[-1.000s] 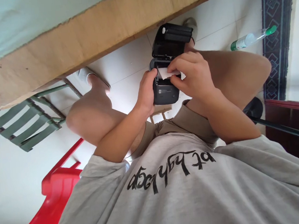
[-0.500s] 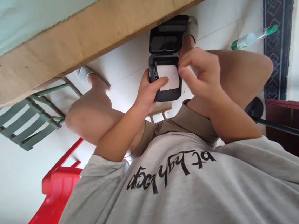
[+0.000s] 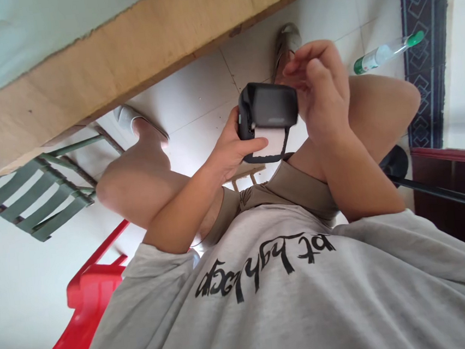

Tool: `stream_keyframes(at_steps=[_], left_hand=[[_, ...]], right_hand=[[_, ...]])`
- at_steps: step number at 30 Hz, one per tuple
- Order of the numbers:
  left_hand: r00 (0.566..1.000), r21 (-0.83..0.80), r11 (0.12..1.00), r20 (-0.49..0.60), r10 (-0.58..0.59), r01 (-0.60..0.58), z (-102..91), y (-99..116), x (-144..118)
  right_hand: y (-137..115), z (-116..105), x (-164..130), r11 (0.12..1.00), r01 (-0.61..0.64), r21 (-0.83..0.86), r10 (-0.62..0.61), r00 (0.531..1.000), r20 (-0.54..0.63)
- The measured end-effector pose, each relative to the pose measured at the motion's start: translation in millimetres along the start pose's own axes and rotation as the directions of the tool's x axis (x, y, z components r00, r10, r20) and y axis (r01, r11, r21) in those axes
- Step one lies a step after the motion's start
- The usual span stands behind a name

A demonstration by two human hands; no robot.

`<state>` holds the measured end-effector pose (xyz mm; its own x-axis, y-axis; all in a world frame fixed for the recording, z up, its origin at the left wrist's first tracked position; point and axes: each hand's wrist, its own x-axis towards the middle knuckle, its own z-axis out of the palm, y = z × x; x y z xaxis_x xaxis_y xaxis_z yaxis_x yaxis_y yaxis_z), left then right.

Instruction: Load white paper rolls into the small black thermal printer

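My left hand (image 3: 236, 148) is wrapped round the side of a small black label printer (image 3: 244, 119), its thumb pressed on the white label paper (image 3: 271, 139). The printer's dark lid (image 3: 274, 104) is tilted over the paper and covers its upper part; some of the paper shows below the lid's edge. Just right of the lid is my right hand (image 3: 325, 91), its fingers bent and apart, with nothing seen in them. Whether a fingertip touches the lid I cannot tell.
A wooden-edged table (image 3: 123, 61) runs across the top left. On the floor lies a clear bottle with a green cap (image 3: 387, 54). At the left are a green slatted folding chair (image 3: 44, 187) and a red plastic chair (image 3: 92, 298). My knees flank the printer.
The printer's lid has swung from standing open to lying over the paper. My right hand has moved up and slightly right, its fingers opening out. My left hand keeps its hold.
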<state>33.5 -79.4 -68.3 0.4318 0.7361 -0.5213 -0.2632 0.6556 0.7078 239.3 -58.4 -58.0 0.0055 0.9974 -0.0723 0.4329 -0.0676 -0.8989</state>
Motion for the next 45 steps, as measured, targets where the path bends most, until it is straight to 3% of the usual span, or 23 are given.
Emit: stream_keyframes(at_steps=[3, 8, 13, 18, 25, 30, 34, 39, 45], left_hand=[[0.998, -0.066, 0.996, 0.031, 0.062, -0.06, 0.8, 6, -3], [0.992, -0.157, 0.98, -0.044, 0.117, -0.122, 7.6, 10, -8], [0.991, -0.175, 0.979, -0.094, 0.091, -0.107, 5.9, 4, -5], [0.991, -0.213, 0.974, -0.12, 0.051, -0.076, 7.4, 4, -3], [0.976, -0.389, 0.921, -0.2, -0.088, 0.003, 17.0, 13, 2], [0.97, -0.332, 0.943, -0.234, -0.071, -0.011, 16.3, 10, 3], [0.968, -0.283, 0.959, -0.244, -0.05, -0.022, 14.8, 8, 3], [0.962, -0.256, 0.965, -0.274, -0.011, -0.062, 12.2, 8, 3], [0.953, -0.243, 0.967, -0.302, -0.002, -0.075, 10.8, 13, 4]], right_hand=[[-4, 3, -1, 0.986, 0.016, 0.163, -0.02, 1.0, 0.024], [-8, 4, -5, 0.994, -0.013, 0.107, -0.013, 0.971, 0.239], [-1, 4, -6, 0.994, -0.034, 0.109, -0.003, 0.946, 0.323], [4, 6, -7, 0.996, -0.022, 0.091, -0.008, 0.95, 0.313], [-1, 4, -10, 0.999, -0.017, -0.031, 0.025, 0.962, 0.271], [-16, 5, -13, 0.997, 0.08, 0.006, -0.08, 0.982, 0.172], [-18, 7, -12, 0.999, 0.047, -0.007, -0.044, 0.977, 0.207], [-14, 4, -9, 0.995, 0.102, 0.007, -0.1, 0.964, 0.248], [-12, 5, -9, 0.999, 0.048, 0.003, -0.047, 0.964, 0.263]])
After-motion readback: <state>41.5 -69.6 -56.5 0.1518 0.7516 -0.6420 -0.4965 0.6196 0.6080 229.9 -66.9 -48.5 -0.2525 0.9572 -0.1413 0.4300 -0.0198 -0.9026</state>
